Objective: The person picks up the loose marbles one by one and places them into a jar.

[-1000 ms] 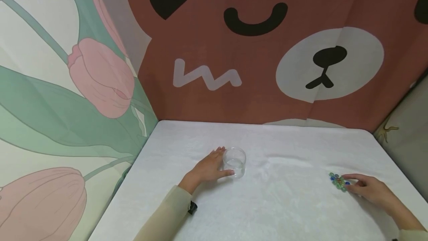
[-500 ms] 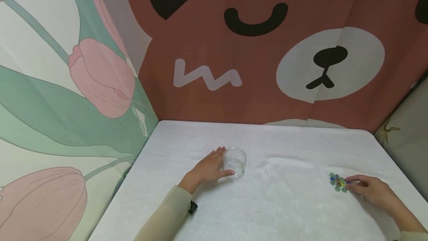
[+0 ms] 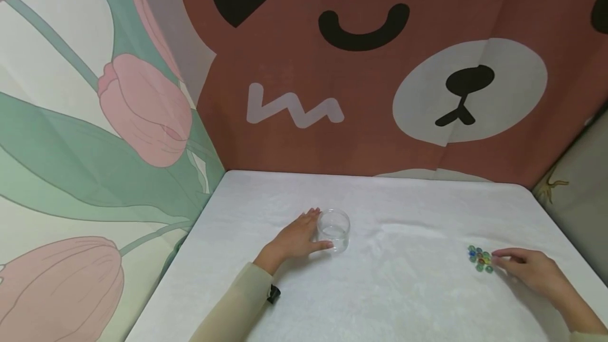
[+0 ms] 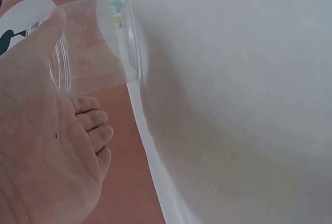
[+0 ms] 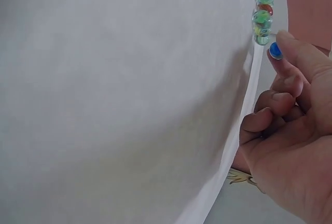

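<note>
A clear plastic jar (image 3: 338,236) stands at the middle of the table. In the left wrist view a green marble (image 4: 116,6) and a yellow marble (image 4: 118,23) show at the jar's base. My left hand (image 3: 295,237) rests against the jar's left side, fingers fairly straight behind it and the thumb across its front. Far to the right, my right hand (image 3: 534,273) pinches a blue marble (image 5: 275,51) between thumb and index finger, its other fingers curled in. Just left of those fingertips lies a cluster of several glass marbles (image 3: 480,258), mostly green, with some blue, red and yellow.
A white cloth covers the table (image 3: 404,289). A brown bear-print curtain (image 3: 285,146) hangs along the back edge, and a tulip-print curtain (image 3: 142,110) along the left. A grey curtain (image 3: 584,173) hangs at the right.
My right hand has drawn slightly right, taking a blue marble from the cluster's right edge between thumb and index finger. The left hand and jar have stayed in place.
</note>
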